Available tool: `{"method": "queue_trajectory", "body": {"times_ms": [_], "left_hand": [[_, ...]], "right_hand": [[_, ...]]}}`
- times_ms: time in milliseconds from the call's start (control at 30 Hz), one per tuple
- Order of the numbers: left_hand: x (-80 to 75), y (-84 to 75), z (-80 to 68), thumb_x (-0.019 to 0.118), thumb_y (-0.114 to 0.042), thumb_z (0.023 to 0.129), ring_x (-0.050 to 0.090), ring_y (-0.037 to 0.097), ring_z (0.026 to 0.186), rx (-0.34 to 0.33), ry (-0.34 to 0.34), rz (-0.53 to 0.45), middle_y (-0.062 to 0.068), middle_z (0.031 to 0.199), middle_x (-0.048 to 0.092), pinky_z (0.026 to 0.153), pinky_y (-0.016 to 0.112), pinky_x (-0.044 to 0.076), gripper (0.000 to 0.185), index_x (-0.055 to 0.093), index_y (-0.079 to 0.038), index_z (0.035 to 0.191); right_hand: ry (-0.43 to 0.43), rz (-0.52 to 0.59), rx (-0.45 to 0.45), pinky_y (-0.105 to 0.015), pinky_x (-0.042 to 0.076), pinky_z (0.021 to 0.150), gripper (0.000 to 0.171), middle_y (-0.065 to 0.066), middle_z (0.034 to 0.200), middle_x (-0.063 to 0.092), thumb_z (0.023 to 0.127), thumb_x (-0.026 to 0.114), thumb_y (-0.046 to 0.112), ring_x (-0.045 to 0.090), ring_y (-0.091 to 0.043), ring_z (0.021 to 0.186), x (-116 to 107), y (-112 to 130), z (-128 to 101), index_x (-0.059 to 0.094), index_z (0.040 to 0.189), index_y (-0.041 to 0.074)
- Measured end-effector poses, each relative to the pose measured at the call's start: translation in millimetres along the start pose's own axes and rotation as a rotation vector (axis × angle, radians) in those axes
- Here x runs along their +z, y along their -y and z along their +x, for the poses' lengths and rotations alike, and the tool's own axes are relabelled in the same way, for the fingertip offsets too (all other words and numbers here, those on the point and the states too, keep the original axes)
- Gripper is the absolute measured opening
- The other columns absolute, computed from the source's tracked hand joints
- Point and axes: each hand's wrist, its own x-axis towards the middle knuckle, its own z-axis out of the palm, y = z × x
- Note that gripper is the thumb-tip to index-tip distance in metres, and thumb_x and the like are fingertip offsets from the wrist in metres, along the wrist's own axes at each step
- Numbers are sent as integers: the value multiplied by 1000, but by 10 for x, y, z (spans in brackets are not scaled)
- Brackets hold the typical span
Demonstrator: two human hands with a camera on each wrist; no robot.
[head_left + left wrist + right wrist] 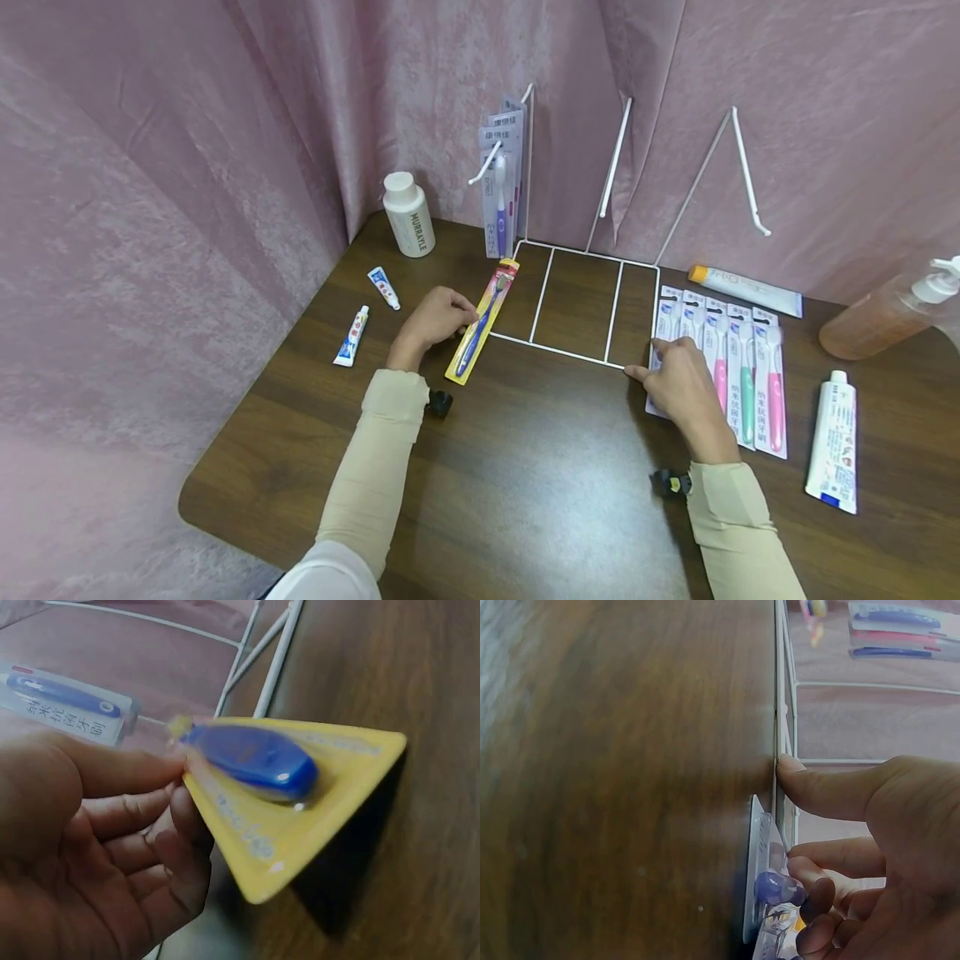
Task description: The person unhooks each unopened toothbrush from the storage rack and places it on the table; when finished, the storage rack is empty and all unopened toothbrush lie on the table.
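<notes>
Between thumb and index finger, my left hand [437, 321] pinches the edge of a blue toothbrush in a yellow blister pack [480, 325]. The pack slants beside the left side of a white wire rack [570, 353]; up close in the left wrist view its yellow lower end [330, 817] stands clear of the table. My right hand [681, 385] touches the rack's front right corner, thumb on the wire and index finger close by. Under its other fingers lies a row of packaged toothbrushes [768, 375]; a purple handle [772, 889] shows beneath them in the right wrist view.
Packaged toothbrushes [498, 200] hang on the rack's left hook. Small toothpaste tubes [351, 337] and a white bottle [411, 221] are at left. To the right are an orange-capped tube [746, 290], a white toothpaste tube [834, 442] and a pump bottle [877, 325].
</notes>
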Motion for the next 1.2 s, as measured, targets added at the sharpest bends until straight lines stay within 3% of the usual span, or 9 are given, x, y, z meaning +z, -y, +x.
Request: {"method": "queue_trajectory", "body": {"times_ms": [100,267,333,700,1200], "left_hand": [[1,172,130,71,-8,106,63,16,76,-37,-34,19,12,98,77,65,28,50,23,85,7,115],[49,593,490,78,-13,101,66,19,74,-69,-82,80,7,91,81,63,33,52,16,90,-4,101],[64,674,572,80,-16,100,67,20,75,-75,-89,102,7,91,82,64,33,52,14,91,-7,99],[107,707,647,86,-23,94,73,23,95,-65,-169,219,3,102,86,82,38,59,10,91,-17,88],[108,635,568,88,-22,96,76,23,99,-97,-148,204,4,102,85,88,41,61,7,90,-16,93]], "right_hand": [[11,0,9,-70,52,108,77,-47,139,59,100,89,34,61,-57,123,-1,-4,7,62,152,-17],[-2,-9,-4,-72,51,107,75,-48,137,59,101,87,30,61,-57,122,-5,16,-11,61,151,-20],[-11,-8,-5,-72,52,109,74,-47,137,60,101,87,28,62,-58,123,-5,22,-15,62,150,-20],[-25,-8,-12,-72,52,108,76,-45,135,61,100,88,32,63,-57,121,59,-83,40,62,152,-18],[-36,-11,-26,-72,51,109,76,-47,135,63,99,89,32,63,-59,123,67,-96,43,63,150,-18]]}}
